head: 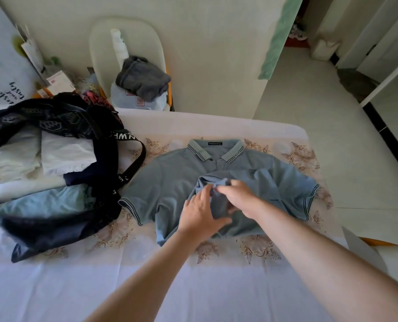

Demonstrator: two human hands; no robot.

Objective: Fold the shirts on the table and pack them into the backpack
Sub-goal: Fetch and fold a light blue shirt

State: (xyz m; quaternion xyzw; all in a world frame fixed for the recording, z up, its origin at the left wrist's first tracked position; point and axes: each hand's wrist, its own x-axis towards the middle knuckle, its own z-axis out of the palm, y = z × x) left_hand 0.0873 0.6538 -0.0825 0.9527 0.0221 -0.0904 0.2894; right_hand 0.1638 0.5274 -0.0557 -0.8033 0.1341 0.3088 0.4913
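Across the white cloth-covered desk (54, 287) with its floral lace panel, the gear is split left and centre. Dark navy printed fabric backpack (54, 231) lies on its side at left, mouth gaping toward the person, probably kept that way so folded items slide straight in. Grey-blue short-sleeved polo shirt with striped collar (170, 177) lies face up mid-desk, just beside the backpack strap, collar away from the person, sleeves spread. Its lower hem is pulled up in a bunched flap over the chest, so the fold looks begun, not finished. White folded garments (65, 154) and a pale blue folded garment (42, 201) sit inside the backpack, so packing seems partly done. Cream chair (128, 43) behind the desk carries a loose dark grey garment (144, 80). Right hand (240, 196) has fingers curled, pinching the raised edge of the flap, likely to straighten it. Left hand (200, 212) lies with fingers fairly straight on the flap, seemingly pinning the cloth flat while the other tugs.
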